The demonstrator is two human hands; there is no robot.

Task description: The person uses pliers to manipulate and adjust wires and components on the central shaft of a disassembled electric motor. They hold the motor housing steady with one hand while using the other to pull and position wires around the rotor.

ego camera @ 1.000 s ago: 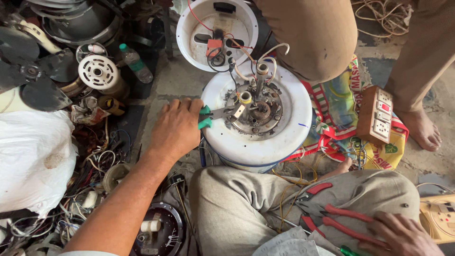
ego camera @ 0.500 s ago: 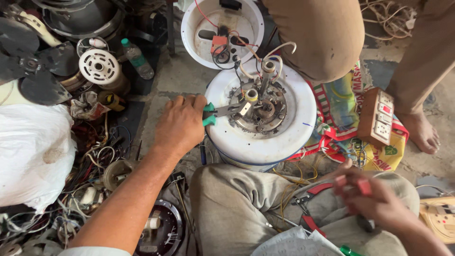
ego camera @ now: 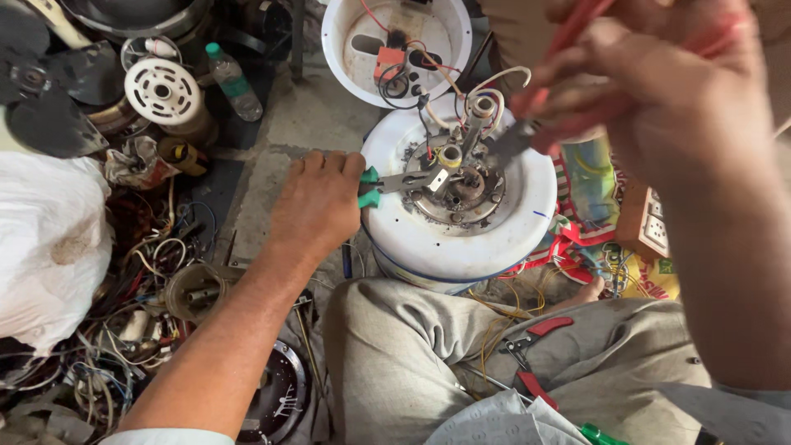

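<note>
Ceiling-fan motor [ego camera: 461, 206], white and round, sits on the floor against the person's knee; it looks heavy and rigid, best gripped by its rim. Left hand [ego camera: 317, 206] is clenched on green-handled pliers [ego camera: 395, 183] at the hub. Right hand [ego camera: 659, 91], blurred, grips red-handled pliers [ego camera: 527, 132]. A clear green-labelled bottle [ego camera: 233, 82] lies upper left.

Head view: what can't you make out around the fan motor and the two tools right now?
- Right hand and its red-handled pliers: motion-blurred, close to the camera; grip unclear.
- Far right side of the fan motor: covered by that hand.
- Handles of the green-handled pliers: mostly hidden inside the left hand.
- Second red-handled tool on the lap: partly buried in trouser folds.
</note>
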